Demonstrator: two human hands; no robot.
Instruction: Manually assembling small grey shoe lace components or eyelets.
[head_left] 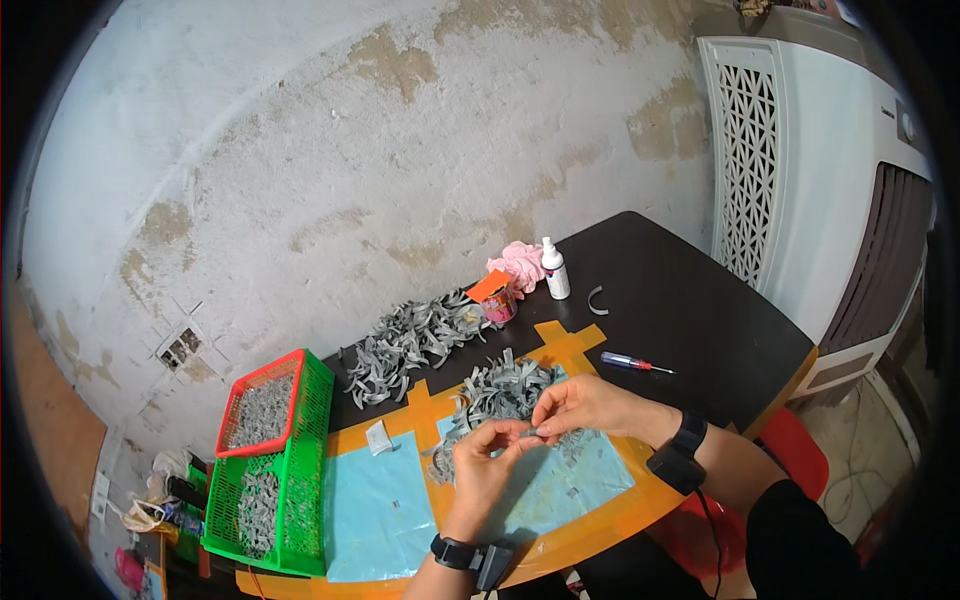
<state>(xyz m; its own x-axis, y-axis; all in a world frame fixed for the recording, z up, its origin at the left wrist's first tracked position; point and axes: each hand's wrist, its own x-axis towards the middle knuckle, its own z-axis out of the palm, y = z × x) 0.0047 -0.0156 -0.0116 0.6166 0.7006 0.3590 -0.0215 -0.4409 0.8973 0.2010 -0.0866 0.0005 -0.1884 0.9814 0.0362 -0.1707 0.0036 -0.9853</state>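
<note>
My left hand [484, 462] and my right hand [592, 408] meet over the front of the table, fingertips closed in a pinch. Between them is a small grey strip [528, 434], partly hidden by the fingers. Just beyond lies a heap of curved grey strips [505, 388], with small grey bits scattered around it. Beneath my hands, a light blue sheet [590, 482] is fixed down with orange tape [640, 462]. A larger pile of similar grey strips [400, 345] rests farther back, toward the wall.
A green basket [312, 480] and a red-rimmed basket [298, 385] hold small grey pieces at left. Farther back are a tin [498, 306], a pink cloth [520, 264] and a white bottle [555, 272]. A screwdriver [636, 362] lies right; a red stool [795, 455] stands beside the table.
</note>
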